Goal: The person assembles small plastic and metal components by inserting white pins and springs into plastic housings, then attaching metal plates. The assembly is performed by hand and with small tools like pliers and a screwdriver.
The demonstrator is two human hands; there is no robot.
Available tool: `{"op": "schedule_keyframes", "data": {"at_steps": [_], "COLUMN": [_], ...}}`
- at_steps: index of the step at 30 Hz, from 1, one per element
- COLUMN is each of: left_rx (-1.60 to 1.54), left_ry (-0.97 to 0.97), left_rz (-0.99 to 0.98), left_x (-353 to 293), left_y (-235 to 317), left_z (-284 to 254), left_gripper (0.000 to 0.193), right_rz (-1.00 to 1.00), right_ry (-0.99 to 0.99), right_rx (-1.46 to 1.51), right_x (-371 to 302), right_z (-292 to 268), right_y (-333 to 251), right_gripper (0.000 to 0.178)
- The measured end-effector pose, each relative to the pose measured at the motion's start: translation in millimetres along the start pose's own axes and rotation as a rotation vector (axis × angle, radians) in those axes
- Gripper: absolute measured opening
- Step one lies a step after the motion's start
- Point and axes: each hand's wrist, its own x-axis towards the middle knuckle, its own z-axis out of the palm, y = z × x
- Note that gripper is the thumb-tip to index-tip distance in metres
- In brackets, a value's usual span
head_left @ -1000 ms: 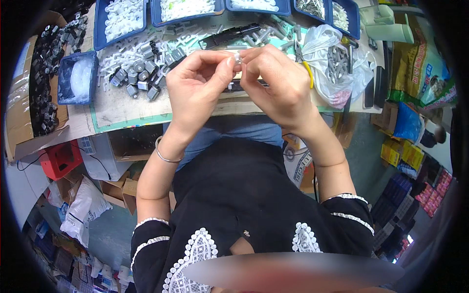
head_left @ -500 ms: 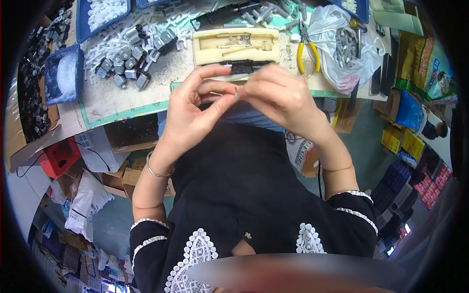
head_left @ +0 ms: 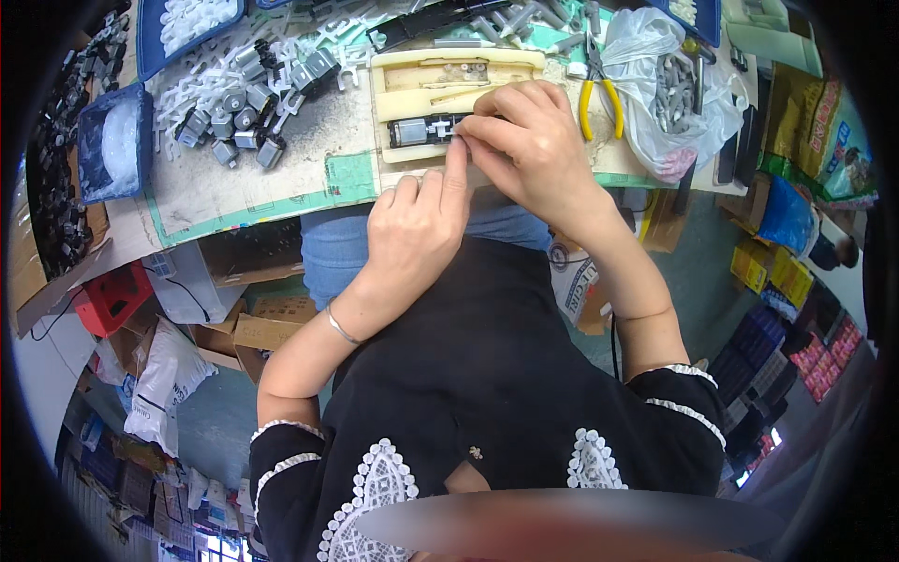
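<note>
A cream-coloured fixture tray (head_left: 388, 82) lies at the table's near edge. In its near slot rests a black housing with a grey motor (head_left: 409, 132) and small white parts beside the motor. My left hand (head_left: 419, 220) has its index finger stretched to the right end of this assembly, its other fingers curled, and nothing held. My right hand (head_left: 534, 145) is pinched over the same end, thumb and index together. Whatever sits between those fingertips is too small and hidden to make out.
Grey motors (head_left: 245, 117) and white plastic pieces are heaped to the left, near a blue bin (head_left: 140, 140). Yellow-handled pliers (head_left: 587, 108) lie right of the tray, next to a plastic bag (head_left: 637, 131) of grey parts. Another blue tray (head_left: 159, 61) stands at the far left.
Both hands were raised together in front of the tray with fingertips meeting. They have moved forward and down onto the assembly, and the left index finger is now stretched out.
</note>
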Motion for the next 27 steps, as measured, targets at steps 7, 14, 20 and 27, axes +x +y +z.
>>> {"op": "schedule_keyframes", "data": {"at_steps": [7,14,20,27], "left_rx": [0.094,0.007,-0.114,-0.217], "left_ry": [0.101,0.185,0.238,0.338], "left_rz": [0.071,0.022,0.105,-0.313], "left_x": [0.8,1.9,28.3,53.5], "left_y": [-3.2,-40.2,-39.8,-109.5], "left_z": [9.7,-13.0,-22.0,-76.3], "left_gripper": [0.044,0.032,0.019,0.019], "right_rz": [-0.026,0.207,0.339,0.432], "right_ry": [-0.105,0.208,-0.008,-0.028], "right_rx": [-0.064,0.107,-0.573,-0.533], "right_x": [4.0,31.8,82.9,99.6], "right_z": [-8.5,-55.8,-92.5,-68.5], "right_y": [-0.7,39.6,170.5,171.3], "right_gripper": [0.012,0.020,0.025,0.017]}}
